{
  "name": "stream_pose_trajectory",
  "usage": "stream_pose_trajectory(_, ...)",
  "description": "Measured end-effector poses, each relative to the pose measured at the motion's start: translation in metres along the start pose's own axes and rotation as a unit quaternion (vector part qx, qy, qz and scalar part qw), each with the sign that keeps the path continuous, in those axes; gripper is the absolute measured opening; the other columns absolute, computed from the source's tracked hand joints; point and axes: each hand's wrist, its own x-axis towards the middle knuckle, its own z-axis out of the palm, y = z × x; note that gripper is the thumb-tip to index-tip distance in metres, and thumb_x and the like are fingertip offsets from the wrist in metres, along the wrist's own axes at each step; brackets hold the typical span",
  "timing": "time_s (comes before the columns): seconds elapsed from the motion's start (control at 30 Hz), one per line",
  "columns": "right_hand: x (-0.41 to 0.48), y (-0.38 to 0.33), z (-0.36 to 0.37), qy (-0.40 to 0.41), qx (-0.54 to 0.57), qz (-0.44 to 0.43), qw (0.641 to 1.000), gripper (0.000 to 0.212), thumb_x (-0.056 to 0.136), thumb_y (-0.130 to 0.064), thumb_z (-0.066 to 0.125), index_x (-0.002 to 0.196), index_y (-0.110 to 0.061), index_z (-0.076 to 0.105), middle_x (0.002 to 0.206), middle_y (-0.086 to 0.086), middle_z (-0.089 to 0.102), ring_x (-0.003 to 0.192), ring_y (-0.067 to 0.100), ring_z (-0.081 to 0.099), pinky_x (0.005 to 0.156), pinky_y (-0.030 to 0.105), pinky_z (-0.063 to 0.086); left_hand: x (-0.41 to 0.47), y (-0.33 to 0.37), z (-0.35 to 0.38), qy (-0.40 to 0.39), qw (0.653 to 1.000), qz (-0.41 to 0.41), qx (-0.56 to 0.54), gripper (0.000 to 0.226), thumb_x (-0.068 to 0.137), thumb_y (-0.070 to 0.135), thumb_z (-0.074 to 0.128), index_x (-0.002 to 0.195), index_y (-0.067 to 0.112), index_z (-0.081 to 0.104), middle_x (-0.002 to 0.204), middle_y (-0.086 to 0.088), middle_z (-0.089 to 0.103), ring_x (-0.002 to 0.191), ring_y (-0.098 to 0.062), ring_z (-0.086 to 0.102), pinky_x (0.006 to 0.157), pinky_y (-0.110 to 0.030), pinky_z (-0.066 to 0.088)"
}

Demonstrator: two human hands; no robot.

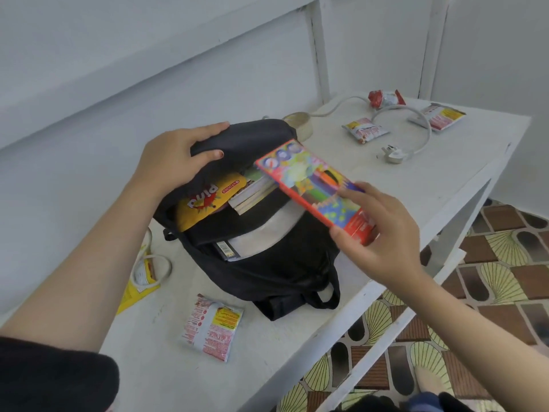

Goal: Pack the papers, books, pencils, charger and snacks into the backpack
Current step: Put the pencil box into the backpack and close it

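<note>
So, we're looking down at a white table (282,337) with a black backpack (267,272) lying on it, main compartment unzipped and gaping.

Our left hand (175,162) grips the backpack's upper flap, fingers curled over the top and thumb pressed in from the front, holding the mouth open.

Our right hand (383,242) holds a colourful pencil box (312,185) by its near end, thumb under the edge and fingers spread across the printed face. The box is tilted, and its far corner hangs over the opening, just above the books (252,194) stacked inside.

A yellow snack bag (205,200) sits beside those books in the same compartment. White papers (267,233) show in the pocket in front.

The white charger (393,154) is out on the far end of the table, cable looped, well apart from the backpack.

Loose snacks on the table:
- one packet (212,328) near us, just beside the backpack's base
- two similar packets (364,129) (442,115) by the charger cable
- a red crumpled wrapper (386,98) at the back

A roll of tape (298,123) peeks out behind the backpack.
</note>
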Motion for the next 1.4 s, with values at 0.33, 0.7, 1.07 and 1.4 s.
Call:
stream_pose_trajectory(0.33,0.041,-0.025,0.055,-0.096,-0.195,-0.044,0.975,0.064,0.078,-0.063,0.047,0.127,-0.023,0.055,0.135,0.008,0.051,0.116,0.024,0.051,0.084,0.028,0.043,-0.010,0.002,0.001,0.023,0.999,0.018,0.016,0.045,0.093,0.036,0.053,0.136,0.044,0.042,0.126,0.001,0.060,0.113,-0.024,0.053,0.082,-0.024,0.034)
stream_pose_trajectory(0.7,0.074,-0.041,0.102,-0.173,-0.265,-0.057,0.947,0.066,0.087,-0.065,0.039,0.137,-0.022,0.042,0.149,0.011,0.031,0.134,0.029,0.031,0.109,0.039,0.024,-0.013,-0.004,0.007,0.020,0.999,0.032,0.027,0.046,0.093,0.038,0.052,0.137,0.044,0.040,0.109,-0.003,0.064,0.099,-0.024,0.056,0.076,-0.027,0.037)
stream_pose_trajectory(1.07,0.030,-0.021,0.078,-0.156,-0.218,-0.167,0.949,0.048,0.088,-0.031,0.060,0.134,-0.022,0.050,0.140,0.009,0.049,0.132,0.033,0.041,0.110,0.052,0.019,-0.012,-0.007,0.009,0.029,0.999,0.035,0.025,0.046,0.094,0.036,0.053,0.138,0.041,0.041,0.118,-0.004,0.063,0.105,-0.026,0.056,0.078,-0.025,0.036)
stream_pose_trajectory(1.4,0.082,-0.028,0.106,-0.229,-0.270,-0.208,0.912,0.044,0.099,-0.029,0.043,0.142,-0.020,0.040,0.147,0.009,0.039,0.139,0.029,0.031,0.114,0.048,0.016,-0.015,-0.003,0.006,0.029,0.999,0.035,0.031,0.047,0.094,0.036,0.051,0.138,0.042,0.039,0.102,-0.004,0.063,0.089,-0.019,0.053,0.071,-0.025,0.031)
